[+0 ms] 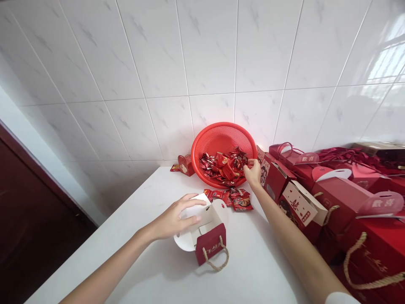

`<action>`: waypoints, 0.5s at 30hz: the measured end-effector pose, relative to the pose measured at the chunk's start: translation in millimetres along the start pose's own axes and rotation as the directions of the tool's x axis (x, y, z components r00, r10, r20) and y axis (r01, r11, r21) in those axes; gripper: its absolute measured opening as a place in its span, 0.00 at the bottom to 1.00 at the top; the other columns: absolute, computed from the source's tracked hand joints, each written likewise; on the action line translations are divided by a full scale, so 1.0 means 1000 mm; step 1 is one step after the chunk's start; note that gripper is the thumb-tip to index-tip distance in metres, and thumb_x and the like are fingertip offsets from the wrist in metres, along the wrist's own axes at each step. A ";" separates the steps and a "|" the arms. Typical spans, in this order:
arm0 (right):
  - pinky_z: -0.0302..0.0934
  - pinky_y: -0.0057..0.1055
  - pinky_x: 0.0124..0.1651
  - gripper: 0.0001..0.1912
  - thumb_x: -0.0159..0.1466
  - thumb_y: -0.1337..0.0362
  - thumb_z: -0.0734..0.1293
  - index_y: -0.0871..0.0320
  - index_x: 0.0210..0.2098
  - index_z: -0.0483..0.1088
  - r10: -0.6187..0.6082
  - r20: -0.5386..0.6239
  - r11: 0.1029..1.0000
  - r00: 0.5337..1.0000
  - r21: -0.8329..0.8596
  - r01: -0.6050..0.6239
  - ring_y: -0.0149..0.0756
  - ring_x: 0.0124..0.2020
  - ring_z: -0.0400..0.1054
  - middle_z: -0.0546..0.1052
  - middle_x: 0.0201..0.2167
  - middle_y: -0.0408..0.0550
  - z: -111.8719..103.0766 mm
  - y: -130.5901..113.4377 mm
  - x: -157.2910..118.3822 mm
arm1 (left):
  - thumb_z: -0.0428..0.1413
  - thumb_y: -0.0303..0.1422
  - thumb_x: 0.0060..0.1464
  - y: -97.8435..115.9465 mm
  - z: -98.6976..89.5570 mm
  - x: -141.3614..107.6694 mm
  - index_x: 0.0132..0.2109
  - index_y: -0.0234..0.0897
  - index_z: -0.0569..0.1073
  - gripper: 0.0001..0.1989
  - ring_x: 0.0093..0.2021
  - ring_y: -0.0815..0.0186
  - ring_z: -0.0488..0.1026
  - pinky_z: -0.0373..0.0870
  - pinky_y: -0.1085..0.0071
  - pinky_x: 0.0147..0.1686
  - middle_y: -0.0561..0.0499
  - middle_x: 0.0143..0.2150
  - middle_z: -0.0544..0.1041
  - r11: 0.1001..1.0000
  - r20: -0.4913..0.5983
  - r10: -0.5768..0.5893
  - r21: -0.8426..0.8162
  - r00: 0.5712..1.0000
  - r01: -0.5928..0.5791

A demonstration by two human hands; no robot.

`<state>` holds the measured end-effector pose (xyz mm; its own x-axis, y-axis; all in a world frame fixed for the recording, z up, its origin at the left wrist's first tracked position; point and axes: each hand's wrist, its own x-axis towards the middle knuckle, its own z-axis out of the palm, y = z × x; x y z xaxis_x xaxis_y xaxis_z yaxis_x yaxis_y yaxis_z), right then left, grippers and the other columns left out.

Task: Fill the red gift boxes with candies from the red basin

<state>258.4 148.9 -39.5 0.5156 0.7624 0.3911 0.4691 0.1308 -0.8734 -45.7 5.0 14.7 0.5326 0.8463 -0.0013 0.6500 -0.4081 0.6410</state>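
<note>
An open red box [211, 244] with white inner flaps and a rope handle stands on the white table. My left hand [179, 216] is at its left flap, thumb and fingers apart and nothing held. At the right rim of a red plastic basket [223, 131], my right hand [252, 172] has its fingers closed near the rim; whether they grip the rim or a packet is hidden. The basket leans toward me and holds many red wrapped packets [226, 166]. Several more packets [242, 200] lie on the table before it.
Red gift boxes [343, 200] with rope handles crowd the right side, some stacked. A small red box [186, 164] and a packet [175, 168] sit left of the basket. Behind is a tiled wall [158, 55]; the table's left edge [95, 233] runs diagonally.
</note>
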 end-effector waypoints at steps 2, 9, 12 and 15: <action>0.61 0.43 0.56 0.22 0.55 0.64 0.62 0.61 0.50 0.66 0.057 -0.062 0.998 0.996 -0.017 -0.058 0.51 0.52 0.67 0.72 0.50 0.62 -0.004 0.005 -0.003 | 0.55 0.49 0.59 0.001 -0.002 0.002 0.63 0.49 0.68 0.27 0.69 0.53 0.58 0.59 0.58 0.66 0.49 0.69 0.63 0.999 -0.048 0.016 -0.033 0.999 -0.018; 0.67 0.35 0.43 0.23 0.55 0.63 0.65 0.58 0.50 0.63 0.341 0.043 0.918 0.939 0.201 -0.342 0.43 0.42 0.72 0.75 0.44 0.55 -0.003 0.020 0.006 | 0.50 0.56 0.60 0.006 -0.020 0.020 0.65 0.42 0.64 0.33 0.67 0.52 0.63 0.64 0.59 0.63 0.45 0.68 0.65 0.981 -0.088 -0.084 -0.184 0.993 0.067; 0.66 0.29 0.32 0.17 0.56 0.62 0.64 0.57 0.45 0.64 0.382 0.103 0.892 0.918 0.217 -0.396 0.38 0.35 0.72 0.76 0.36 0.50 0.002 0.027 0.008 | 0.51 0.56 0.57 0.002 -0.029 0.035 0.61 0.41 0.69 0.33 0.65 0.52 0.65 0.64 0.60 0.63 0.45 0.66 0.68 0.988 -0.108 -0.086 -0.137 0.990 0.071; 0.65 0.28 0.27 0.12 0.57 0.62 0.64 0.57 0.42 0.65 0.366 0.189 0.884 0.911 0.236 -0.404 0.35 0.28 0.72 0.76 0.31 0.47 0.007 0.030 0.006 | 0.53 0.56 0.55 -0.006 -0.032 0.053 0.56 0.39 0.74 0.31 0.61 0.52 0.69 0.65 0.61 0.61 0.44 0.61 0.74 0.992 -0.066 -0.088 -0.100 0.994 0.081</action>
<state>269.9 161.7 -65.3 0.5058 0.8624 -0.0179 0.0370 -0.0424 -0.9984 -39.1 63.7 35.3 0.4366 0.8996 -0.0065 0.6335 -0.3023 0.7122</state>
